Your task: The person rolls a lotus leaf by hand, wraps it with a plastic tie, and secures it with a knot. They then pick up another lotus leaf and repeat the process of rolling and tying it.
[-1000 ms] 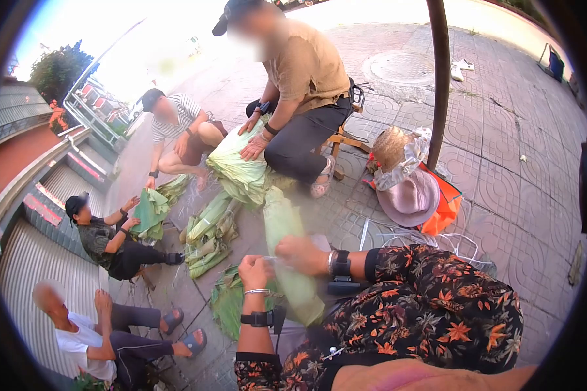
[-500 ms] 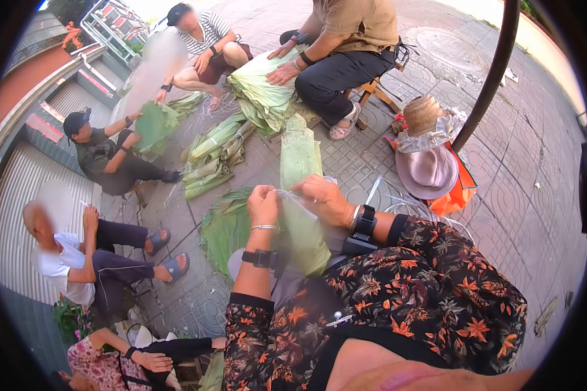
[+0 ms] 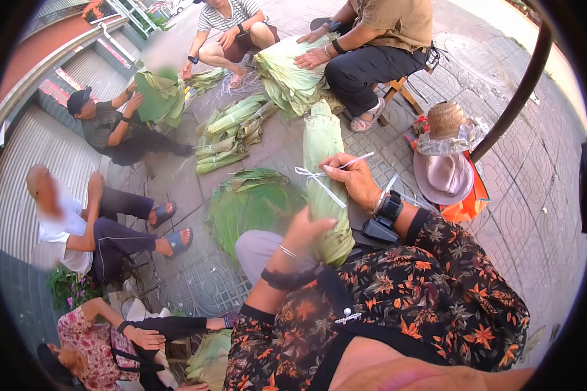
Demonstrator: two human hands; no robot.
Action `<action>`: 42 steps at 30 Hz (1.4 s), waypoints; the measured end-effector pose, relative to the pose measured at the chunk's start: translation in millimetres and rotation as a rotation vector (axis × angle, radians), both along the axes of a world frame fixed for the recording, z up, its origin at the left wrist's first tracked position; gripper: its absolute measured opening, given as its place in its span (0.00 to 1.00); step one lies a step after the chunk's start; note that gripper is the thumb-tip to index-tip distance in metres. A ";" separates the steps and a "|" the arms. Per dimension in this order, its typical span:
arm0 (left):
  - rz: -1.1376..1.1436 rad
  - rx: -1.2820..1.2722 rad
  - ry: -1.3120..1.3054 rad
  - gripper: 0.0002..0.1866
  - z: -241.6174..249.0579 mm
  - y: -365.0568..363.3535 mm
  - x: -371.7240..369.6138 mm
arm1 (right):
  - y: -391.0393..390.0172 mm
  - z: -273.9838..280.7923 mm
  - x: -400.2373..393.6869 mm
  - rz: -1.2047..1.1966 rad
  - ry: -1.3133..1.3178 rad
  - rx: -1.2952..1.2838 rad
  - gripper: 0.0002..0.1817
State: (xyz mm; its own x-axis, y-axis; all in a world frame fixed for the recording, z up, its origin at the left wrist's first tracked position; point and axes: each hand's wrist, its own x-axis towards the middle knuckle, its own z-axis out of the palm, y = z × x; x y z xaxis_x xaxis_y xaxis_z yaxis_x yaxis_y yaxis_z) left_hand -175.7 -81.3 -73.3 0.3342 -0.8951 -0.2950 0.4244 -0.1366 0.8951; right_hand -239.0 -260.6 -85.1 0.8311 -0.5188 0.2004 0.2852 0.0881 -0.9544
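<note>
Bundle (image 3: 325, 140): right of the leaf pile (image 3: 251, 205), string (image 3: 329, 190) around it. Right hand (image 3: 357, 182) pinches the string. Left hand (image 3: 301, 236) is against the bundle's near left side; blur hides its grip. Advisable: brace the bundle, draw the string snug, spare the leaves.

I can read no words, brands or numbers anywhere in my view. The red and white strips (image 3: 53, 90) on the building by the shutters are too small and blurred for me to make out any lettering, and I can read nothing on the orange bag (image 3: 466, 207) or on the black device (image 3: 379, 231) I wear.
</note>
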 end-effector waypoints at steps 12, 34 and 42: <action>0.319 -0.250 -0.083 0.25 48.4 -17.3 17.0 | 9.4 27.1 -17.5 0.180 0.066 0.039 0.29; 0.588 0.409 -0.613 0.13 -64.2 64.7 123.2 | -60.6 20.0 -4.6 0.115 -0.151 0.542 0.23; 0.884 0.340 -0.370 0.09 -76.5 122.9 146.4 | -22.1 31.6 -1.5 -0.048 0.119 0.183 0.24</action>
